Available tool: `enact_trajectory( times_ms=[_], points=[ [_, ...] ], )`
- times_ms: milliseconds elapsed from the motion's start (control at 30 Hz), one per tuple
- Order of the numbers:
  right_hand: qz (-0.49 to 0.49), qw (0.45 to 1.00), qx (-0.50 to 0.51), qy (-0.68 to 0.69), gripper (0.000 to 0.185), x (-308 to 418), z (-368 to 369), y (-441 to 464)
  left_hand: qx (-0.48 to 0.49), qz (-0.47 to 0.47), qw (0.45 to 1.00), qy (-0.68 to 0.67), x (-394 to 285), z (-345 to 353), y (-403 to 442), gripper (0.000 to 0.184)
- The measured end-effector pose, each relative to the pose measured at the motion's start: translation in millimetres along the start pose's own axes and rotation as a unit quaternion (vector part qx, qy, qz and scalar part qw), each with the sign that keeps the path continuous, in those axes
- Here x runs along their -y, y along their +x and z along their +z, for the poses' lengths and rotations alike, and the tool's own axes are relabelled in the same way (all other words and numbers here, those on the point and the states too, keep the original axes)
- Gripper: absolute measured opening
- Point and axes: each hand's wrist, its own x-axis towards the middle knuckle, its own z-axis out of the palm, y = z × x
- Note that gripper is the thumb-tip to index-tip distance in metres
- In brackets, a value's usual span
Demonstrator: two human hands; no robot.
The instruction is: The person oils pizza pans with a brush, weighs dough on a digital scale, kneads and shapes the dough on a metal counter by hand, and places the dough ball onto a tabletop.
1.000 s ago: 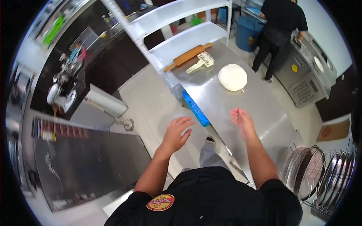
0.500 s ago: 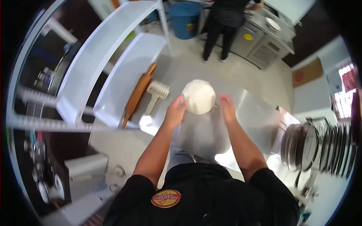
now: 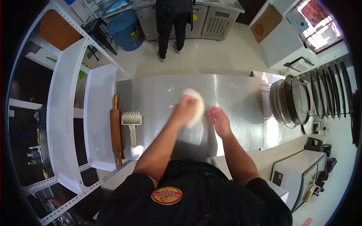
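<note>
A pale round of pizza dough is tilted up above the steel table, its edge smeared by motion. My left hand is closed on its near left side, the fingers blurred against the dough. Just to the right, my right hand is held up with loosely curled fingers, apart from the dough and with nothing visible in it. On the left of the table lie a spiked dough docker with a pale handle and a wooden rolling pin.
The steel table spreads under my hands. White shelving borders its left end. Round pans stand in racks at the right. Beyond the table, a person in dark clothes stands by a steel counter, near a blue bin.
The dough has gone from facing up between both hands to tilted in my left hand. My left hand has moved over it. The view has turned, straightening the table.
</note>
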Motion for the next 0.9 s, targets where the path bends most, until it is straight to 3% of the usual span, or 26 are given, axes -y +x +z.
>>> enact_trajectory(
  times_ms=[33,67,133,167,200,267,300,400,567,667,733,767,833,867,900],
  points=[
    [0.003,1.0,-0.006,0.01,0.039,4.3,2.5,-4.2,0.117,0.019,0.991,-0.06,-12.6,19.1,-13.2,0.032],
    [0.023,0.995,-0.003,0.093,0.042,14.1,2.3,-7.6,0.122,0.015,0.991,-0.053,-17.7,26.4,-20.1,0.032],
    [0.052,0.966,0.009,0.255,0.049,43.5,4.7,-7.5,0.045,0.102,0.992,0.058,-31.9,42.4,-21.4,0.029],
    [0.046,0.963,0.007,0.264,0.049,47.9,-4.2,-3.8,0.009,0.145,0.983,0.114,-37.2,49.9,-18.8,0.027],
    [0.065,0.969,-0.002,0.24,0.049,52.6,-16.9,1.4,0.015,0.147,0.981,0.122,-28.2,49.5,-6.6,0.027],
    [0.114,0.975,-0.019,0.188,0.05,54.8,-42.4,9.7,-0.094,0.129,0.983,0.087,10.5,42.4,23.3,0.03],
    [0.117,0.974,-0.022,0.194,0.05,53.9,-50.6,18.9,-0.091,0.125,0.984,0.093,23.8,51.1,37.2,0.03],
    [0.02,0.988,-0.084,-0.13,0.045,58.4,-60.5,55.0,-0.106,0.168,0.972,0.129,33.9,77.7,72.4,0.033],
    [0.001,0.977,-0.062,-0.202,0.038,84.8,-48.2,50.4,-0.009,0.083,0.994,0.07,-4.5,127.3,88.2,0.035],
    [-0.017,0.953,-0.061,-0.296,0.033,89.3,-26.5,8.3,0.003,-0.004,0.975,0.222,-46.1,130.9,32.9,0.034],
    [-0.237,0.862,-0.112,-0.433,0.022,62.4,-16.5,-33.1,-0.098,0.232,0.911,0.327,-2.6,150.4,3.7,0.028],
    [-0.234,0.863,-0.114,-0.434,0.022,52.3,-18.8,-38.9,-0.094,0.231,0.912,0.327,2.9,160.3,-10.2,0.028],
    [-0.393,0.793,-0.134,-0.446,0.019,28.4,-29.4,-31.6,-0.228,0.389,0.868,0.208,9.3,175.5,-15.3,0.022],
    [-0.467,0.75,-0.141,-0.446,0.019,23.2,-32.5,-22.8,-0.227,0.387,0.869,0.208,15.7,176.3,-1.2,0.022],
    [-0.465,0.752,-0.144,-0.445,0.019,19.4,-36.5,-6.2,-0.237,0.392,0.857,0.237,23.1,173.4,19.4,0.02]
  ],
)
